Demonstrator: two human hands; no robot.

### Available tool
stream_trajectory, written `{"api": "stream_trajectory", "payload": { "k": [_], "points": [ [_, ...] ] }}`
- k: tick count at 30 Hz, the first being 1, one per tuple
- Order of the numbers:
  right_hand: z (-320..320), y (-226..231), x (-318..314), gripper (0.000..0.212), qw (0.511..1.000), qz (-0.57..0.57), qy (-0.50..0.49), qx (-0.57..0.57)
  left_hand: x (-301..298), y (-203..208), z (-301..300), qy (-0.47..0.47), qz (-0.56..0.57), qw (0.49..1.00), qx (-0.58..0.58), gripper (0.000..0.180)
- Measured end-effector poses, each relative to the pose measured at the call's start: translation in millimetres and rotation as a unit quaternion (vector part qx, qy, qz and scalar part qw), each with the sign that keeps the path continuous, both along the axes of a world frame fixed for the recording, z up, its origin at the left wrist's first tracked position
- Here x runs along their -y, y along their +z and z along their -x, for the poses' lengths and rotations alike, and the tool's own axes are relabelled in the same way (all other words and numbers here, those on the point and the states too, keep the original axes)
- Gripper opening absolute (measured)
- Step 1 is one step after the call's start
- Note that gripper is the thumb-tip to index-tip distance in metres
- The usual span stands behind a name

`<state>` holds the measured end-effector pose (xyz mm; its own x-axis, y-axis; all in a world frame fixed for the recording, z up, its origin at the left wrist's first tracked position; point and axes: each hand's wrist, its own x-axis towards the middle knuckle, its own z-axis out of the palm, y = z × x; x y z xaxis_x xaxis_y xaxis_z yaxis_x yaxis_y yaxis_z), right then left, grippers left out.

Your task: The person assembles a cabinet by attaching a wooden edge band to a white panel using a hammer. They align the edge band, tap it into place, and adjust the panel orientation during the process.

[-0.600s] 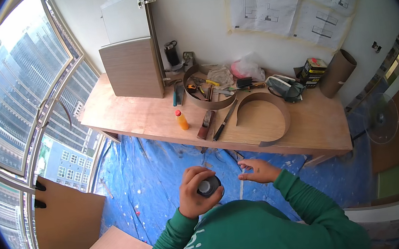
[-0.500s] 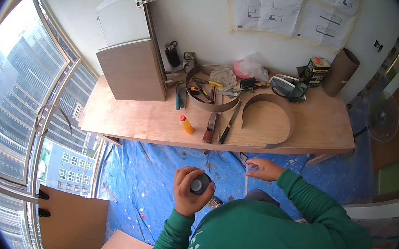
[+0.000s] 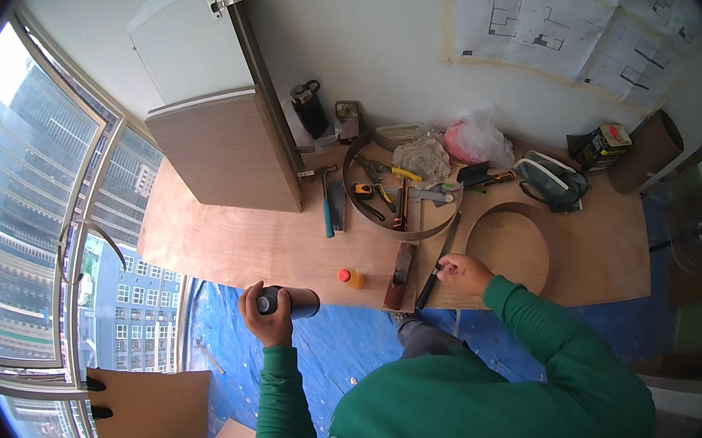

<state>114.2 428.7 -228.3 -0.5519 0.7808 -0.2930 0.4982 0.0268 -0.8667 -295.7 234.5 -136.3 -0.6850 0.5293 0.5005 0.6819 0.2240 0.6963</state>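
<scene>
Black cylinder (image 3: 302, 302) grasped by the left hand (image 3: 264, 320) near the bench's (image 3: 200, 245) front edge; steady it; right hand (image 3: 468, 278) curled, can't tell on what; mind that black-handled blade (image 3: 428, 289)!

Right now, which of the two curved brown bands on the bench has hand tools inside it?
The left band, nearer the hammer: hand tools lie within its curve. The right band curves around plain bench wood.

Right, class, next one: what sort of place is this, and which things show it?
Probably a room under renovation, used as a workshop: blue plastic sheeting lies underfoot, plan drawings are taped to the wall, and a hammer rests on the wooden workbench.
</scene>
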Motion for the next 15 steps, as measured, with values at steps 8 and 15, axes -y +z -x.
{"api": "stream_trajectory", "payload": {
  "k": [8,15],
  "points": [
    [91.0,14.2,-259.9,0.032,0.979,-0.197,-0.015,0.044,-85.2,-38.0,51.1,0.056,0.040,0.997,0.030,0.039],
    [170.6,-25.9,-416.9,0.028,0.909,-0.331,0.095,0.234,-116.2,-54.4,48.4,0.081,0.077,0.993,0.033,0.039]
  ]
}}
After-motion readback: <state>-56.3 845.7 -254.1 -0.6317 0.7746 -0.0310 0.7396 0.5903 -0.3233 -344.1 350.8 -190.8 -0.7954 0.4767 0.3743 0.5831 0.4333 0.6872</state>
